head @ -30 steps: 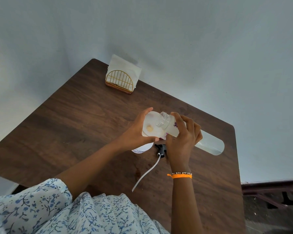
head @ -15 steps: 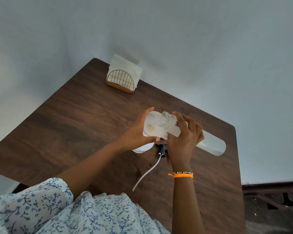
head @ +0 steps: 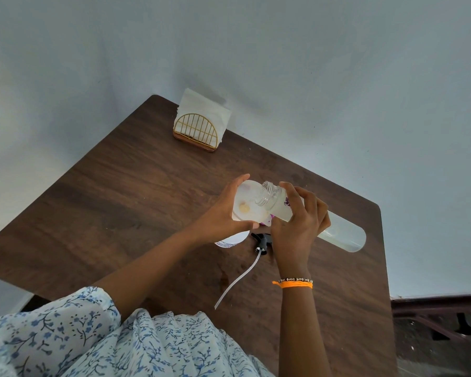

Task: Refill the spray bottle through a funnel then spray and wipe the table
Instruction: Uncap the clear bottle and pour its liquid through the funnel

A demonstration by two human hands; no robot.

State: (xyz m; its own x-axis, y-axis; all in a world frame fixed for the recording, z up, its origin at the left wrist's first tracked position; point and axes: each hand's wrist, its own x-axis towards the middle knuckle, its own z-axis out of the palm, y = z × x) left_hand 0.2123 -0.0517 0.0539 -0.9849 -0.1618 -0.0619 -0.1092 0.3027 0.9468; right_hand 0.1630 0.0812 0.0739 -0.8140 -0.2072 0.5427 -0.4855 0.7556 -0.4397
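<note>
Two hands work above the table (head: 120, 202). Nearest, below both, lies the spray head (head: 261, 242) with its tube. Left hand (head: 223, 219) grips the funnel (head: 246, 204); under it, the spray bottle (head: 230, 240). Right hand (head: 297, 227) grasps the tilted refill bottle (head: 340, 235), mouth over the funnel. Beyond them, a napkin holder (head: 199, 130).

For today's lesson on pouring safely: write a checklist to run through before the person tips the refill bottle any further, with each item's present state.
1. Funnel held by left hand: ok.
2. Refill bottle gripped by right hand: ok.
3. Bottle mouth uncapped, over the funnel: ok.
4. Spray head off, lying on table: ok.
5. Funnel spout seated in spray bottle: cannot tell, hidden.
6. Napkins in holder for wiping: ok.
</note>
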